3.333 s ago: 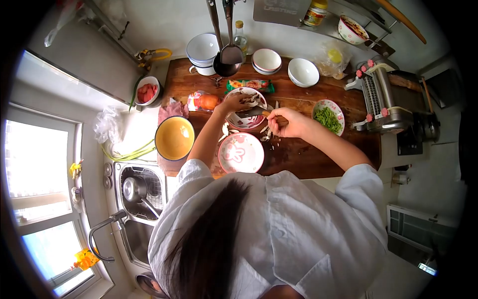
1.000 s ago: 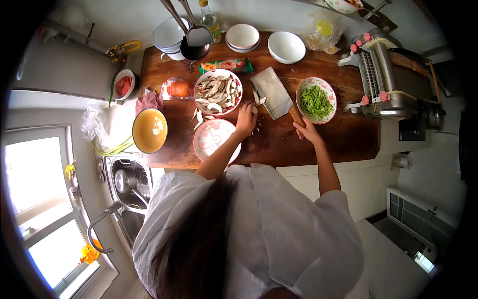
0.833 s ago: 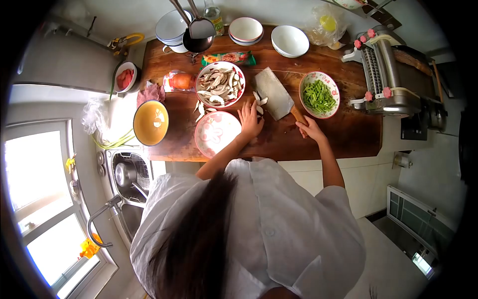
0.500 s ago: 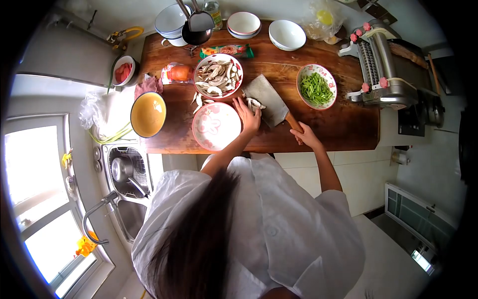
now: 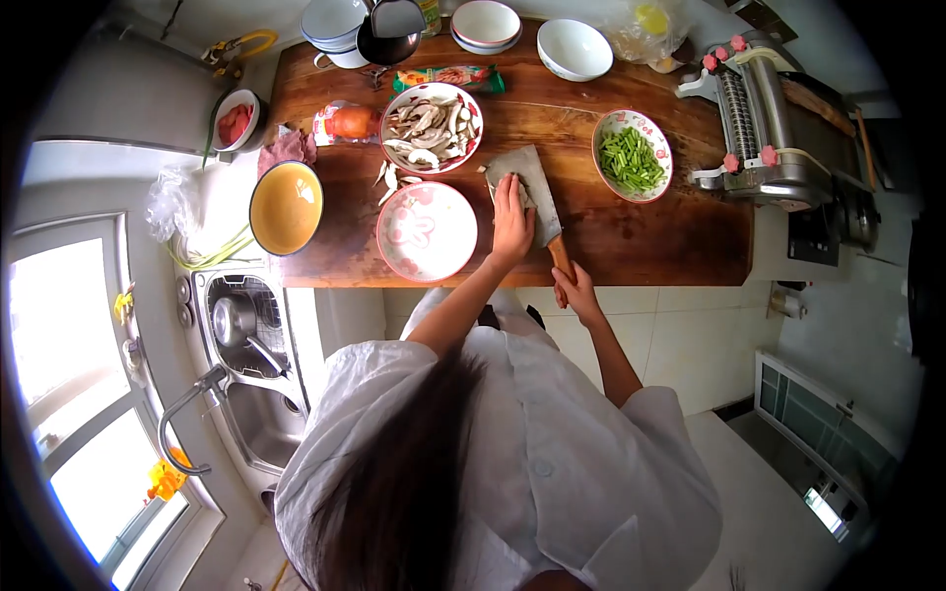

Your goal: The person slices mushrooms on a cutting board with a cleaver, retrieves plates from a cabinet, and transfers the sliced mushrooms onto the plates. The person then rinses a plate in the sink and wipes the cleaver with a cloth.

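Observation:
My right hand [image 5: 575, 290] grips the wooden handle of a cleaver [image 5: 538, 179], whose broad blade lies low over the wooden counter. My left hand [image 5: 512, 222] lies flat over the blade's left part, its fingers stretched out, with mushroom slices [image 5: 526, 200] partly under it. Left of it sits a pink-and-white plate [image 5: 428, 232]. Behind that plate a red-rimmed bowl [image 5: 479, 138] holds sliced mushrooms, and a few more slices [image 5: 388, 180] lie on the wood between the two. To the right, a bowl [image 5: 666, 183] contains chopped green vegetables.
A yellow bowl [image 5: 287, 208] stands at the counter's left edge, near the sink [image 5: 264, 422]. White bowls [image 5: 574, 49] line the back. Dark utensils [image 5: 387, 44] hang at the back left. A metal roller machine [image 5: 774, 138] stands at right. The counter [image 5: 631, 251] has a straight front edge.
The mushroom slices beside the bowl are now under my left hand, which has moved onto the blade. My right hand has drawn the cleaver's handle nearer my body, turning the blade more upright in view.

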`<state>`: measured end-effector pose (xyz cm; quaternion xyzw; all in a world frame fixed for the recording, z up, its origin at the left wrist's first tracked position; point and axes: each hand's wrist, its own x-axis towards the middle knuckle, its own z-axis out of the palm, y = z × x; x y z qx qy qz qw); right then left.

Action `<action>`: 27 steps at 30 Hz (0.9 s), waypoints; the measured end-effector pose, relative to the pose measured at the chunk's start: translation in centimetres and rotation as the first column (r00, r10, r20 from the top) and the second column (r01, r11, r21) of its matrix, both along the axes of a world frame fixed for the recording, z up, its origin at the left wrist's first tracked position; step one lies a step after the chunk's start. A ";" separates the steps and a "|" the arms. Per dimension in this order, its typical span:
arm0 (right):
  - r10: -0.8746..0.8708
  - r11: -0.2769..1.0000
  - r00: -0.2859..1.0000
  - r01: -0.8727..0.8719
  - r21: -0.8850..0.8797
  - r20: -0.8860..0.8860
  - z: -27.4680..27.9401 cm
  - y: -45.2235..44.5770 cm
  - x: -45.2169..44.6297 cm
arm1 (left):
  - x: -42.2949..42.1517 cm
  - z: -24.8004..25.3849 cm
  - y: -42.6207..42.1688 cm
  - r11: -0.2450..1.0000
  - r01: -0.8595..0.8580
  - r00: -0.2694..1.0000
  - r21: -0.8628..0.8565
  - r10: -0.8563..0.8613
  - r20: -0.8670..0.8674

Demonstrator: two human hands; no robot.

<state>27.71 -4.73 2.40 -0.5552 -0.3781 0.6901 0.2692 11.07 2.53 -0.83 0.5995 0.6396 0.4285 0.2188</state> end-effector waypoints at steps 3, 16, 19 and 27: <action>-0.056 0.998 0.998 0.056 0.028 0.005 2.1 -0.9 -1.3 | -0.6 1.7 0.3 0.996 0.088 0.996 0.005 -0.088 -0.001; -0.120 0.926 0.993 0.114 0.361 -0.005 6.8 6.8 -13.1 | -9.7 7.0 9.2 0.976 -0.088 0.995 0.200 0.094 -0.023; -0.115 0.928 0.984 0.057 0.367 0.136 6.5 7.6 -14.8 | -12.3 5.2 10.0 0.972 -0.134 0.990 0.196 0.139 -0.015; -0.225 0.860 0.929 0.048 0.509 0.293 3.6 6.1 -13.6 | -15.7 2.9 8.7 0.980 -0.169 0.778 0.102 0.196 -0.597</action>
